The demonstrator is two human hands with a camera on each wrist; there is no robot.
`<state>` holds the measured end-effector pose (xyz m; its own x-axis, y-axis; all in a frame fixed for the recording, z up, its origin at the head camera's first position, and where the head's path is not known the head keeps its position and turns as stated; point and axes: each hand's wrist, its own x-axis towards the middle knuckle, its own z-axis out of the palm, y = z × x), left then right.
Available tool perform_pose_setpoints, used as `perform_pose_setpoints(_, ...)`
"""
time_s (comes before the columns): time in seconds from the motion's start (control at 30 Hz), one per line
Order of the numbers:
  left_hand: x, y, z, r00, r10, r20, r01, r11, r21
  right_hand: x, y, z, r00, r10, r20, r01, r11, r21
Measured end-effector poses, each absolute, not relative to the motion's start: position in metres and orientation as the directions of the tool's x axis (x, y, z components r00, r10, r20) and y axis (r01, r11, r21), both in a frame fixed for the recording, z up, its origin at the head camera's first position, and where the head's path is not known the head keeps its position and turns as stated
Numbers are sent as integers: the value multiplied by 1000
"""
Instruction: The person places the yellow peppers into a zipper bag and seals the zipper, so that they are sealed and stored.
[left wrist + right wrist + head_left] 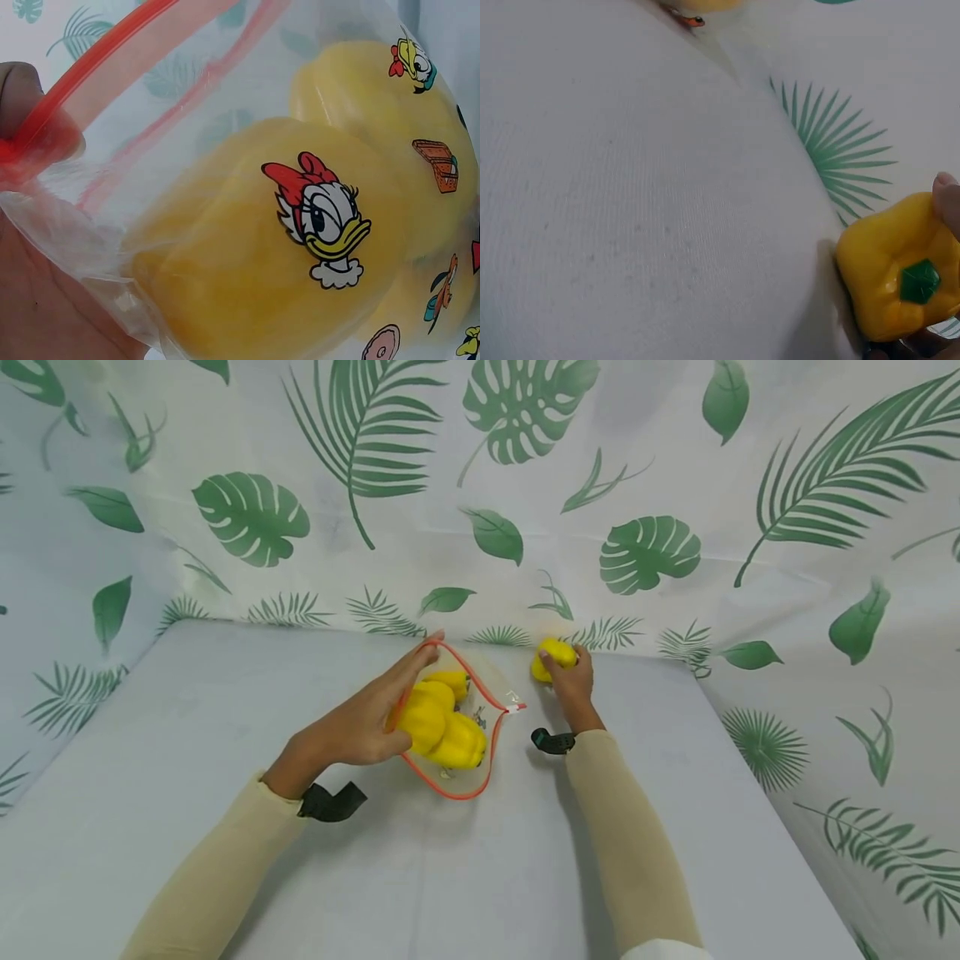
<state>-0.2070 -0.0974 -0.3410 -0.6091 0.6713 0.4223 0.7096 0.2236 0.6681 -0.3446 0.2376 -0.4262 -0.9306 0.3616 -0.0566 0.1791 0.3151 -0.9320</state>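
Observation:
In the head view, a clear zip bag with a red-orange rim [459, 797] stands with its mouth spread wide. Several yellow bell peppers [459, 742] lie inside it. My left hand [360, 718] holds the bag by the left side of its mouth. The left wrist view shows the tip of a digit [64, 139] over the red rim and cartoon ducks printed on the plastic [322, 225]. To the right of the bag, my right hand [576, 685] grips another yellow bell pepper [555, 653]. Its green stem end [920, 281] faces the right wrist camera.
A pale grey tabletop [480, 877] lies under both hands. Behind it hangs a white cloth with green leaf prints [420, 552], meeting the table's back edge close beyond the right hand. A red slider tab [517, 707] sticks out at the bag's right corner.

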Motion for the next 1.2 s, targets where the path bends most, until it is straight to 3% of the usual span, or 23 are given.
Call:
perform_pose_setpoints(0.3,-206,-94,-341,-589,686,429,727,216,652,-342,246,-432,-937,345,-48,171,335,-926)
perform_pose_setpoints(0.6,-204,-99,-338,-608,673,421,731,269,627,-335,242,-430,-951,306,-49,141,286,-948)
perform_pose_setpoints(0.9,-205,-99,-335,-594,671,444,750,262,607,-310,227,-411,-987,129,91,-45,319,-947)
perform_pose_setpoints(1.2,-205,-99,-336,-602,672,431,736,257,627,-276,219,-383,-983,-39,178,-182,261,-948)
